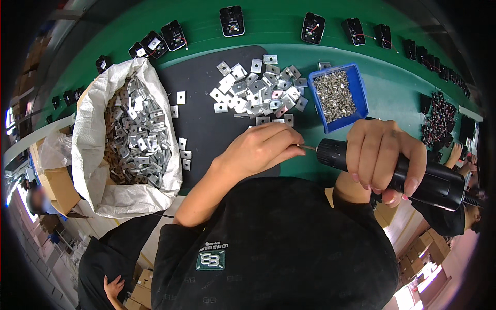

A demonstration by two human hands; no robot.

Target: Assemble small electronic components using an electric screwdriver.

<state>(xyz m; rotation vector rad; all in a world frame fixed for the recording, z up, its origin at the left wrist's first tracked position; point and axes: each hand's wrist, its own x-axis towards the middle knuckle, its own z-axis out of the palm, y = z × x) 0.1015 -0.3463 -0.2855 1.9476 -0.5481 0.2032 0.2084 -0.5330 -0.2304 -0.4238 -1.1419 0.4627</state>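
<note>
My right hand (385, 155) is wrapped round a black electric screwdriver (439, 187), held sideways with its bit (309, 148) pointing left. At the bit's tip the thumb and fingers of my left hand (258, 148) are pinched together; whatever small thing they hold is hidden. Just beyond my left hand lies a loose heap of flat silver metal clips (256, 93), each with a hole, on a black mat (191, 77). Beside the heap a blue bin (360, 93) contains many small silver screws (335, 98).
To the left a white woven sack (90, 139) stands open, full of metal clips (144, 139). Black plastic housings (232, 21), some with red wires, line the green surface (274, 23) at the back. Small dark parts (438, 120) are heaped at right. A co-worker's hand (113, 285) shows lower left.
</note>
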